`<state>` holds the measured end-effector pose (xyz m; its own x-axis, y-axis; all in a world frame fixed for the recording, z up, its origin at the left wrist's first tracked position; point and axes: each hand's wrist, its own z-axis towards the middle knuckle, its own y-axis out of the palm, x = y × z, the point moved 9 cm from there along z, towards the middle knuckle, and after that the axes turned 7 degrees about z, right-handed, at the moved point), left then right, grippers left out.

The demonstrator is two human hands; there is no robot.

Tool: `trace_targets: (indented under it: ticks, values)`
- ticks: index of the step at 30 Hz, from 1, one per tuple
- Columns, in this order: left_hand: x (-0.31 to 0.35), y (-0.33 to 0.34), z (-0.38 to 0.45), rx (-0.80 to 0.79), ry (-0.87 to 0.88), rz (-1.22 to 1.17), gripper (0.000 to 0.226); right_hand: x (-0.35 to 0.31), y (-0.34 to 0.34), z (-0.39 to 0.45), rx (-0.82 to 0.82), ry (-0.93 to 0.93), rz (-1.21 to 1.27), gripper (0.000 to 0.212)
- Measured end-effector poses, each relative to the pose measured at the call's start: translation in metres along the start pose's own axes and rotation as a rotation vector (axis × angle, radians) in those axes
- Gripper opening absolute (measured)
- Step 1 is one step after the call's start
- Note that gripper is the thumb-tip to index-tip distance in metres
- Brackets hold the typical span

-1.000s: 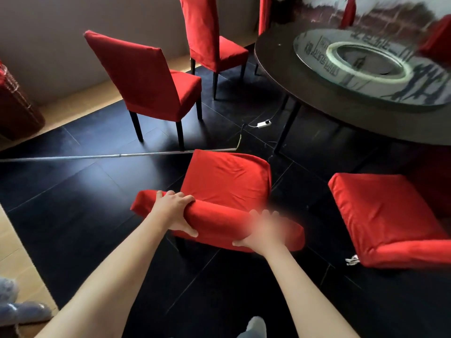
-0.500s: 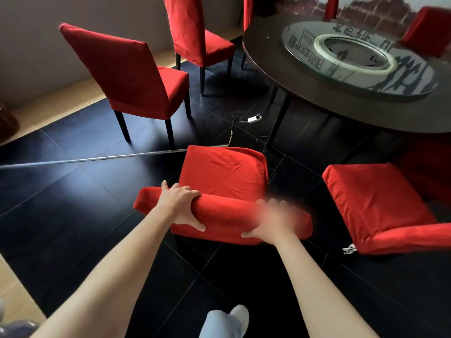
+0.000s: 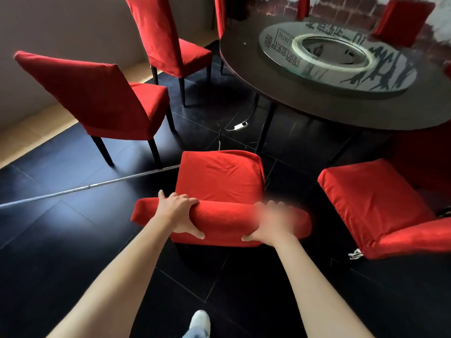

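Top edge of red fabric-covered chair (image 3: 219, 176) gripped by left hand (image 3: 179, 215) and right hand (image 3: 273, 223) (blurred). Black tile floor (image 3: 61, 228) open leftward; three other red chairs (image 3: 97, 98) nearby.

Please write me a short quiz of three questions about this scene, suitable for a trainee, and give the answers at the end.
1. True or false: the left hand and the right hand both grip the backrest top of the red chair.
2. What lies on the dark floor between this chair and the table? A. a cable with a plug B. a plate C. a broom
3. Fill in the word: the top of the table is ____ in shape.

Key: 1 true; 2 A; 3 round.
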<state>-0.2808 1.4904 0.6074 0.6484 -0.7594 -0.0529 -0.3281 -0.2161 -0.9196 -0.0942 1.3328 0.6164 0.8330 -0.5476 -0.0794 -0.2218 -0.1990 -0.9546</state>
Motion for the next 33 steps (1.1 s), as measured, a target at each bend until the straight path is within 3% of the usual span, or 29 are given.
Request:
trace_targets:
  ticks: [9,14,33]
  values:
    - [-0.02,-0.007,0.03,-0.039,0.027,0.006,0.122,-0.013,-0.004,0.028,-0.03,0.04,0.048,0.102]
    - [-0.021,-0.009,0.031,0.015,0.032,0.011,0.123,-0.015,-0.007,0.021,-0.038,0.077,0.068,0.1]
    - [-0.023,-0.002,-0.01,-0.082,0.275,0.201,0.113,-0.056,0.039,-0.085,0.022,0.359,0.18,0.106]
